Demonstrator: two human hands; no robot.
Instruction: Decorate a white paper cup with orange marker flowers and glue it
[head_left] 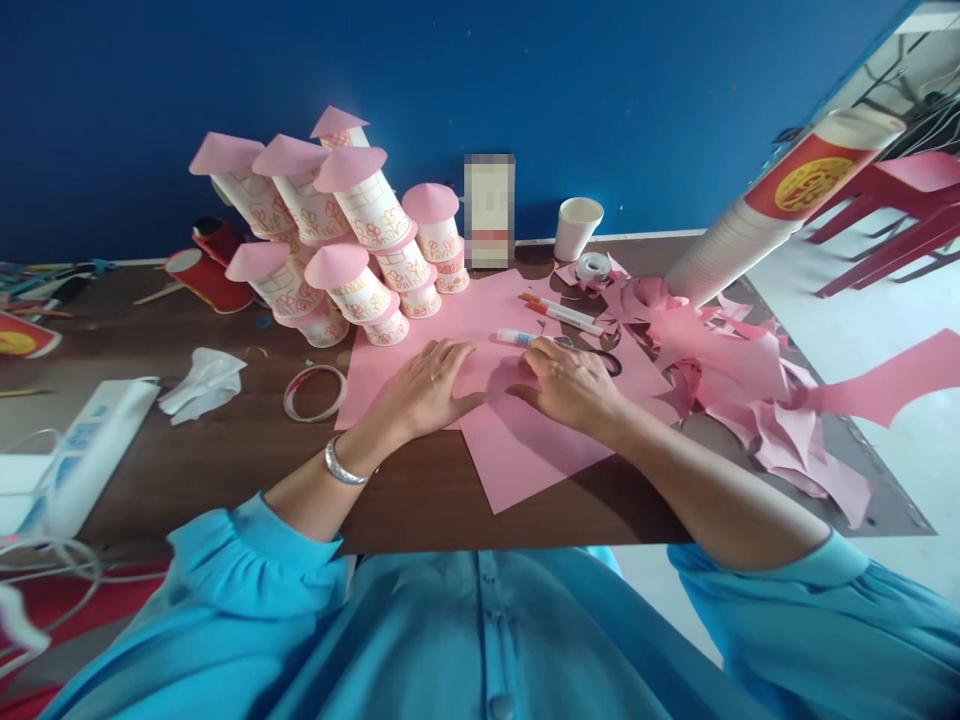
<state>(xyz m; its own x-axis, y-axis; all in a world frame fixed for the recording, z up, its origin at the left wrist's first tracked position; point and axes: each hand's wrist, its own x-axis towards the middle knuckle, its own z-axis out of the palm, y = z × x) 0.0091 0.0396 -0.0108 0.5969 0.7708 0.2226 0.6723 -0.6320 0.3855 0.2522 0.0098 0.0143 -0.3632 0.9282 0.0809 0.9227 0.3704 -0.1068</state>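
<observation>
My left hand (439, 385) rests on the pink paper sheets (510, 465), fingers stretched and thumb apart, holding nothing. Facing it across a small gap is my right hand (570, 385), also open, its thumb pointing left and its fingers slightly bent. A clear tube with a blue label (517, 337), perhaps glue, lies just beyond the right fingertips. Partly hidden behind that hand is a dark looped handle (613, 362), likely of scissors. An orange-and-white marker (566, 314) lies farther back. Paper-cup towers (375, 215) with pink cone roofs and drawn flowers stand beyond my left hand.
Pink paper scraps (720, 350) pile up at right beside a leaning stack of cups (780, 205). A white cup (577, 228) and tape roll (592, 267) stand near the blue wall. At left are another tape roll (315, 392), crumpled plastic (204, 385) and a power strip (97, 450).
</observation>
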